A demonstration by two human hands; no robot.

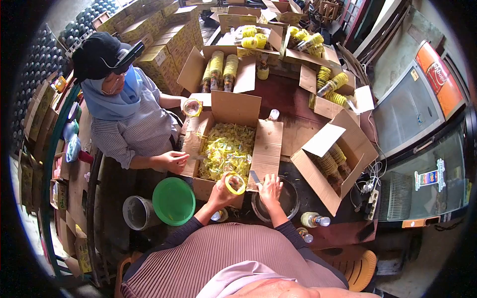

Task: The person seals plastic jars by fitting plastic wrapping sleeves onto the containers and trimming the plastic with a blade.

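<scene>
Head: left hand [220, 194] holds one container [235, 184].

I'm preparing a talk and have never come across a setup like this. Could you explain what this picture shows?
There is no machine here: one person works with bare hands, and a camera on that person's head looks forward and down. The left hand holds a yellow-rimmed cup. The right hand is at a round dark tray; a narrow grey strip juts out beside it, but I can't tell whether it is gripped. Ahead, an open cardboard box full of yellowish scraps stands on the table. Nearby boxes hold stacked cups. At the picture's left, a co-worker holds another cup.
</scene>
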